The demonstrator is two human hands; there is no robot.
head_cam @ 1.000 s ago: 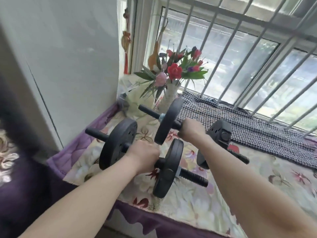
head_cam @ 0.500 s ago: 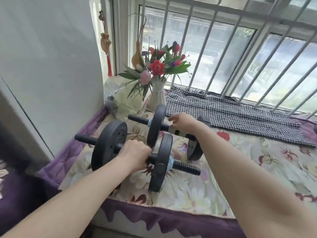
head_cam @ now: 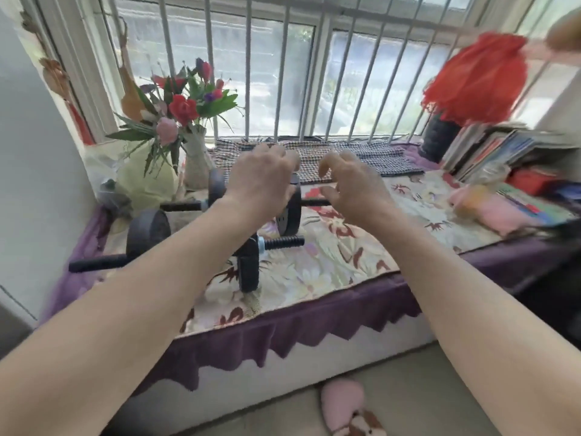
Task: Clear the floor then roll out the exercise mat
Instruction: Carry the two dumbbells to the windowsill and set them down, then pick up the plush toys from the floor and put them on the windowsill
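Observation:
Two black dumbbells lie on the flowered cover of the window ledge [head_cam: 345,265]. The near dumbbell [head_cam: 147,234] rests at the left, partly hidden by my left forearm. The far dumbbell [head_cam: 290,212] lies behind it, its bar pointing left and right. My left hand [head_cam: 262,180] hovers above the far dumbbell with fingers spread, holding nothing. My right hand [head_cam: 352,184] is just to the right of it, fingers curled apart and empty. No exercise mat is in view.
A vase of flowers [head_cam: 185,127] stands at the ledge's back left. A checked cloth [head_cam: 361,158] lies along the barred window. Books [head_cam: 490,149], a red tasselled object [head_cam: 478,80] and a pink soft thing [head_cam: 490,209] crowd the right. A pink slipper [head_cam: 345,407] lies on the floor.
Both hands have let go of the dumbbells, which now rest on the ledge. The hands have lifted and opened. The view has swung to the right.

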